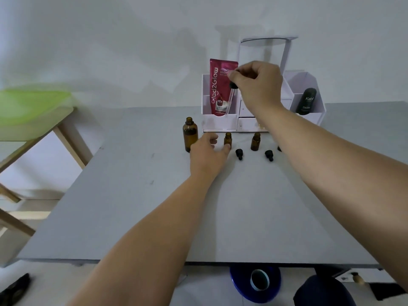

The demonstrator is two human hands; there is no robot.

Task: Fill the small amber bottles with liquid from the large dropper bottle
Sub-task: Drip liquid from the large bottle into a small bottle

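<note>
On table, far edge: white organizer (220, 123) against the wall, bottles lined up just in front of it.
Table: grey top (154, 206), mostly bare in the near half.
Large dropper bottle: amber (190, 134), upright, uncapped, far left of the row, just beside the left hand.
Left hand: (208, 154) low over the table, fingers curled round the base of the first small amber bottle (227, 140), thumb tip touching its right side; loose steadying grip, bottle still standing on the table.
Second small amber bottle: (255, 141) upright, open mouth, to the right of the first, nobody touching it.
Right hand: (257, 85) raised above the row, fingers pinched closed on the black bulb of the dropper (230, 100).
Dropper: clear glass tube hangs down, slightly tilted, tip in front of the organizer, above and a bit behind the first small bottle; not in any bottle. Liquid inside: cannot tell.
Loose caps: two black dropper caps lying on the table, one (239, 153) between the small bottles, one (269, 155) right of the second; a third dark bit (279, 148) half hidden by the right forearm.
Organizer contents: red tube (217, 89) upright in left compartment, black bottle (306, 101) in right compartment.
</note>
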